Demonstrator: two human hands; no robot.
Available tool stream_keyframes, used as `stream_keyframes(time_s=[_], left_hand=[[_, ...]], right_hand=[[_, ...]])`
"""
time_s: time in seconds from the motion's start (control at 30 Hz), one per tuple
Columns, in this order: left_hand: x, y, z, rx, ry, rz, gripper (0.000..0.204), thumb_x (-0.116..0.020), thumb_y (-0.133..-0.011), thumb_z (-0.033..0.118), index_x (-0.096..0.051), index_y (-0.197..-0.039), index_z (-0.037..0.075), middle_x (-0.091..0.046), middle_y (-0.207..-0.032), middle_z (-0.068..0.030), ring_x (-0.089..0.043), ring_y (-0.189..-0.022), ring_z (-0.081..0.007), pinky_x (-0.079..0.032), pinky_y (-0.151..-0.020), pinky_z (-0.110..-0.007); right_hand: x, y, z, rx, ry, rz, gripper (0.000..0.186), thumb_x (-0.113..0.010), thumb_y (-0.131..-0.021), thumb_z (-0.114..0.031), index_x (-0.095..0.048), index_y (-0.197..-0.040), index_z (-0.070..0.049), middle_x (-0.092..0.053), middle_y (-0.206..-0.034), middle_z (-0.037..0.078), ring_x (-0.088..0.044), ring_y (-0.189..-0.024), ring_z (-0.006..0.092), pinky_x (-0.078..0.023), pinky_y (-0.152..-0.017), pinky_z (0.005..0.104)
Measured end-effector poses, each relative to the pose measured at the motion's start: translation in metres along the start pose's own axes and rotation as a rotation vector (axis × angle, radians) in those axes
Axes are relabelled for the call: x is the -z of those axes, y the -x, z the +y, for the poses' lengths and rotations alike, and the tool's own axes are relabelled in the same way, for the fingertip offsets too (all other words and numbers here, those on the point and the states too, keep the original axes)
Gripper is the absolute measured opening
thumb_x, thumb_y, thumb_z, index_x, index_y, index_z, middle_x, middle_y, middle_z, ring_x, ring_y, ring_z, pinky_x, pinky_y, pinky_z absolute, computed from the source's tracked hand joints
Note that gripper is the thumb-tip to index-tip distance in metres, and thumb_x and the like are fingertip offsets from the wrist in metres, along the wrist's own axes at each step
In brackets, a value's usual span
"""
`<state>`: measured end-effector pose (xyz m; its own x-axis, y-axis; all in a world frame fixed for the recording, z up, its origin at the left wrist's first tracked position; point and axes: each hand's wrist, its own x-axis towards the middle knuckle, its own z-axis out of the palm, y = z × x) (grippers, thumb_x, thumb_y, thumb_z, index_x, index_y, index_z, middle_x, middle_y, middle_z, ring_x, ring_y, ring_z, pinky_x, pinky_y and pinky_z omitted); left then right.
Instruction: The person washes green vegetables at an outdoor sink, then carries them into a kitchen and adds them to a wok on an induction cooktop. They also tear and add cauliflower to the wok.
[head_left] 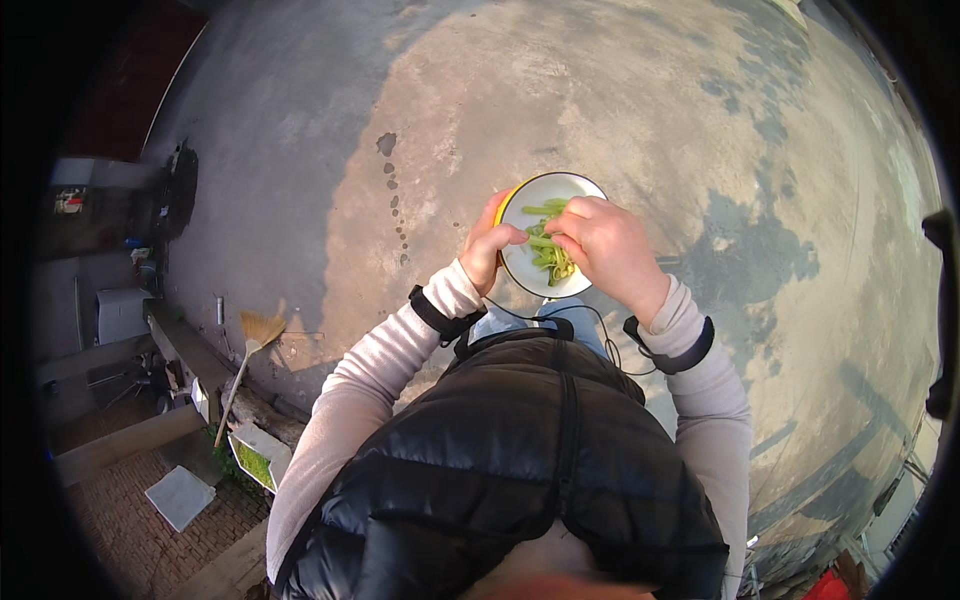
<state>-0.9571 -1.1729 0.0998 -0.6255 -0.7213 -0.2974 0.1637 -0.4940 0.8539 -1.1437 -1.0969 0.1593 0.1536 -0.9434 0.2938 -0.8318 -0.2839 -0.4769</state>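
A white enamel bowl [578, 187] with a dark rim and a yellow outside is held up in front of me. My left hand [484, 244] grips its left side, with the thumb over the rim. Inside lie cut green vegetable stalks [548, 262], some with paler, yellowish ends. My right hand [602, 245] reaches over the bowl's right side, its fingers pinched together on a green stalk piece [543, 242] among the others. The right fingertips are partly hidden, so the full length of that piece does not show.
Concrete ground [450, 120] spreads around me, with wet spots [387, 145] ahead to the left. A straw broom [258, 332] leans at the left, near a white box with greenery [257, 458] and a low ledge [187, 350]. A cable [608, 335] hangs between my wrists.
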Motion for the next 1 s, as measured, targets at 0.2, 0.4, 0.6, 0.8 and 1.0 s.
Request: stream_keyframes(time_s=[0.2,0.4,0.6,0.8,1.0], left_hand=[[-0.010,-0.134,0.041,0.027,0.168,0.119,0.067,-0.052,-0.071,0.014,-0.041,-0.136,0.005,-0.054,-0.123,-0.0125,-0.051,-0.114,-0.0234,-0.041,-0.099,-0.035],[-0.004,-0.297,0.091,-0.049,0.137,0.084,0.069,-0.052,-0.071,0.016,-0.040,-0.138,0.004,-0.052,-0.127,-0.0146,-0.050,-0.116,-0.0248,-0.040,-0.101,-0.036],[0.000,-0.456,0.161,-0.085,0.019,0.080,0.069,-0.060,-0.074,0.021,-0.038,-0.138,0.003,-0.054,-0.123,-0.0131,-0.049,-0.115,-0.0217,-0.038,-0.100,-0.035],[0.022,-0.621,0.221,-0.138,-0.017,0.112,0.069,-0.060,-0.076,0.021,-0.037,-0.138,0.003,-0.053,-0.124,-0.0124,-0.047,-0.117,-0.0217,-0.037,-0.101,-0.034],[0.024,-0.797,0.272,-0.105,-0.013,0.169,0.068,-0.063,-0.082,0.029,-0.036,-0.140,0.004,-0.052,-0.125,-0.0120,-0.048,-0.117,-0.0214,-0.038,-0.100,-0.033]], right_hand=[[-0.012,-0.120,0.104,0.134,-0.088,-0.212,0.011,-0.071,-0.073,-0.013,-0.068,-0.080,-0.005,-0.060,-0.083,0.007,-0.063,-0.080,0.0272,-0.051,-0.068,0.0395],[-0.016,-0.245,0.220,0.064,-0.101,-0.300,0.014,-0.071,-0.074,-0.014,-0.062,-0.078,-0.003,-0.060,-0.080,0.011,-0.062,-0.078,0.0323,-0.050,-0.068,0.0438],[0.058,-0.358,0.325,-0.046,-0.133,-0.151,0.007,-0.067,-0.075,-0.008,-0.061,-0.078,-0.007,-0.058,-0.081,0.009,-0.062,-0.072,0.0285,-0.048,-0.062,0.0392],[0.161,-0.457,0.491,-0.360,0.047,0.128,0.013,-0.066,-0.076,0.004,-0.065,-0.085,-0.005,-0.058,-0.086,0.006,-0.056,-0.070,0.0182,-0.045,-0.060,0.0300],[0.121,-0.616,0.604,-0.079,-0.029,0.092,0.014,-0.071,-0.072,-0.004,-0.067,-0.085,-0.006,-0.057,-0.094,0.007,-0.056,-0.086,0.0285,-0.046,-0.074,0.0381]])
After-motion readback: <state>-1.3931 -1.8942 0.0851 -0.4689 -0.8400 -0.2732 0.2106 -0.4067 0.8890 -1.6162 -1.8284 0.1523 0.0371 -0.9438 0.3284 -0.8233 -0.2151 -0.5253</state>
